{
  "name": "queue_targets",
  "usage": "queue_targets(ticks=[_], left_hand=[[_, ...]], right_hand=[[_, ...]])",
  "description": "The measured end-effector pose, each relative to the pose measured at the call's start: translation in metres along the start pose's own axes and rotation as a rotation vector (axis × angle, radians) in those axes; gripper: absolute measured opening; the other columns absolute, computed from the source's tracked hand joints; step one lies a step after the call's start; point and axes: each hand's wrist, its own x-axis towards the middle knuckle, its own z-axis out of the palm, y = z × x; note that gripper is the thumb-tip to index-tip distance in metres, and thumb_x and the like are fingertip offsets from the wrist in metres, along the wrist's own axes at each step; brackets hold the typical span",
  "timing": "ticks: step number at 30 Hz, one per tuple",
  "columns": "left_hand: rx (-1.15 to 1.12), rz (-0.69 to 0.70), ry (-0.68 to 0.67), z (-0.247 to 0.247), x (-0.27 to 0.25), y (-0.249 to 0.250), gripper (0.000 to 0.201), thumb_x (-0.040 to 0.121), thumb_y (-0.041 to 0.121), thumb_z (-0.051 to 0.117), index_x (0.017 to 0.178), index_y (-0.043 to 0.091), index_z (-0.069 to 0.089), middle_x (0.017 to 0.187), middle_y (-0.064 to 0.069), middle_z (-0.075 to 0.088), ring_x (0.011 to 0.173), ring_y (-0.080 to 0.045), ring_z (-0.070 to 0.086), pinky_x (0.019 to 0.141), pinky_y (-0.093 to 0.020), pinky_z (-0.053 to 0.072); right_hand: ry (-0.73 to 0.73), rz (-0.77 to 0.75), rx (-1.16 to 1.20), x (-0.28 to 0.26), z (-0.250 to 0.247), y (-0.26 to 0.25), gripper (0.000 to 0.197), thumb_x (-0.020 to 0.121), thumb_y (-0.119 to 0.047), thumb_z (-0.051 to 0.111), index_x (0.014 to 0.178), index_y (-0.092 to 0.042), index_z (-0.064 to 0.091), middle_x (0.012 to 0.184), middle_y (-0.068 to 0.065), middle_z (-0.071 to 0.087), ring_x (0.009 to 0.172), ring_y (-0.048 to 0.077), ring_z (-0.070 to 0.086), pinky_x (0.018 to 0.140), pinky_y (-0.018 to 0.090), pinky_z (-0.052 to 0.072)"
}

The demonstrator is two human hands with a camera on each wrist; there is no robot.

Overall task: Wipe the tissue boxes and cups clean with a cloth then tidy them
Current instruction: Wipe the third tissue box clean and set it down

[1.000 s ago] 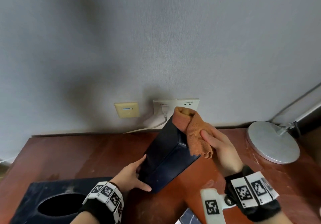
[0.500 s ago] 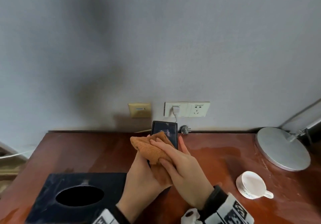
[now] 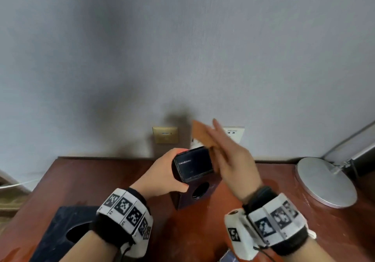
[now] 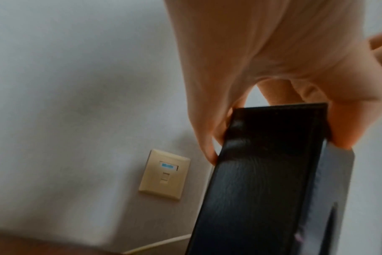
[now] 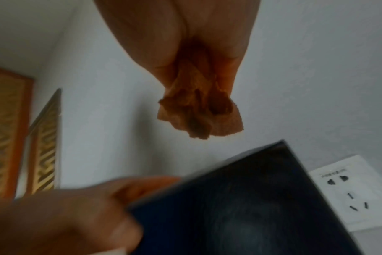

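Observation:
A dark navy tissue box [image 3: 192, 164] stands on end on the wooden table [image 3: 97, 182], its oval opening facing me. My left hand [image 3: 172, 170] grips its upper end from the left, thumb on the near face and fingers [image 4: 207, 138] over the far side. My right hand [image 3: 219, 139] is raised just right of and above the box top, with an orange cloth [image 3: 203, 134] pinched between thumb and fingers. In the right wrist view the cloth [image 5: 199, 110] hangs clear above the box [image 5: 251, 207]. A second dark tissue box [image 3: 58, 229] lies flat at the near left.
A round silver lamp base [image 3: 324, 182] sits at the right of the table, its arm going up to the right. On the wall behind are a beige socket plate [image 3: 165, 134] and a white power outlet [image 3: 233, 132]. The table's left edge falls off at the left.
The cloth was pressed against the box under both hands; now my right hand has lifted it up and right, off the box. The box stands on end with its opening towards me.

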Motion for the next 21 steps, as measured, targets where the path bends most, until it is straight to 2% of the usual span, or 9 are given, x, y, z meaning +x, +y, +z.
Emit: queue_targets(ticks=[3,5,8,11,13,15,17,19,21], left_hand=[[-0.013,0.070,-0.055,-0.002,0.004,-0.001,0.064,0.056,0.015,0.073,0.117,0.024,0.054,0.113,0.011,0.063,0.107,0.006,0.057,0.092,-0.012,0.043],[-0.002,0.113,-0.068,-0.001,0.005,-0.001,0.051,0.061,0.010,0.075,0.108,0.018,0.057,0.103,0.010,0.063,0.099,0.013,0.057,0.084,-0.005,0.042],[-0.085,0.069,-0.021,-0.005,0.008,-0.005,0.052,0.061,-0.007,0.076,0.101,0.019,0.056,0.095,0.008,0.065,0.088,0.009,0.061,0.076,-0.009,0.046],[-0.150,-0.013,-0.009,-0.009,0.011,-0.011,0.071,0.051,0.016,0.082,0.113,0.033,0.051,0.112,0.011,0.064,0.105,0.003,0.060,0.092,-0.017,0.047],[-0.150,-0.040,-0.035,-0.010,0.013,-0.011,0.074,0.046,0.028,0.080,0.112,0.037,0.049,0.117,0.012,0.062,0.113,0.000,0.056,0.100,-0.021,0.043],[-0.139,-0.059,-0.038,-0.010,0.017,-0.013,0.073,0.046,0.028,0.081,0.111,0.037,0.049,0.118,0.014,0.061,0.115,0.000,0.055,0.105,-0.023,0.040],[-0.130,-0.068,-0.038,-0.008,0.020,-0.013,0.073,0.046,0.027,0.081,0.111,0.037,0.049,0.117,0.015,0.061,0.115,-0.001,0.055,0.106,-0.027,0.040],[-0.130,-0.072,-0.050,-0.006,0.023,-0.014,0.074,0.044,0.029,0.081,0.111,0.038,0.049,0.117,0.015,0.061,0.116,-0.003,0.055,0.106,-0.033,0.042],[-0.143,-0.070,-0.057,-0.004,0.025,-0.014,0.074,0.045,0.027,0.081,0.112,0.036,0.050,0.116,0.013,0.062,0.115,-0.004,0.056,0.106,-0.036,0.043]], right_hand=[[-0.203,-0.200,-0.212,-0.013,0.044,-0.006,0.059,0.080,-0.001,0.030,0.134,-0.015,0.048,0.150,-0.001,0.028,0.137,0.018,0.031,0.110,0.039,0.029],[-0.328,-0.238,-0.341,-0.017,0.057,-0.006,0.057,0.076,-0.012,0.031,0.127,-0.012,0.056,0.141,0.003,0.047,0.130,0.020,0.044,0.101,0.043,0.042],[-0.319,-0.272,-0.434,-0.010,0.056,-0.001,0.055,0.072,-0.017,0.033,0.117,-0.017,0.065,0.126,-0.001,0.061,0.117,0.019,0.058,0.091,0.039,0.048],[-0.284,-0.242,-0.463,-0.005,0.041,0.019,0.051,0.070,-0.011,0.039,0.113,-0.015,0.066,0.122,0.002,0.064,0.114,0.021,0.060,0.093,0.042,0.044],[-0.223,-0.157,-0.449,-0.003,0.025,0.033,0.053,0.073,-0.003,0.040,0.119,-0.014,0.063,0.129,0.002,0.059,0.122,0.017,0.051,0.101,0.041,0.039],[-0.210,-0.009,-0.393,-0.001,0.007,0.046,0.058,0.081,0.008,0.040,0.132,-0.018,0.051,0.144,-0.004,0.042,0.134,0.005,0.029,0.113,0.026,0.025],[-0.157,0.097,-0.351,-0.001,-0.003,0.051,0.056,0.087,0.007,0.040,0.136,-0.018,0.045,0.148,-0.004,0.035,0.139,0.007,0.025,0.112,0.016,0.014],[-0.043,0.096,-0.357,0.003,0.001,0.041,0.052,0.084,0.006,0.037,0.131,-0.011,0.051,0.142,0.005,0.045,0.135,0.021,0.038,0.110,0.026,0.021],[-0.075,-0.007,-0.360,0.003,0.019,0.028,0.056,0.076,-0.002,0.030,0.124,-0.008,0.058,0.134,0.009,0.054,0.127,0.029,0.046,0.105,0.045,0.032]])
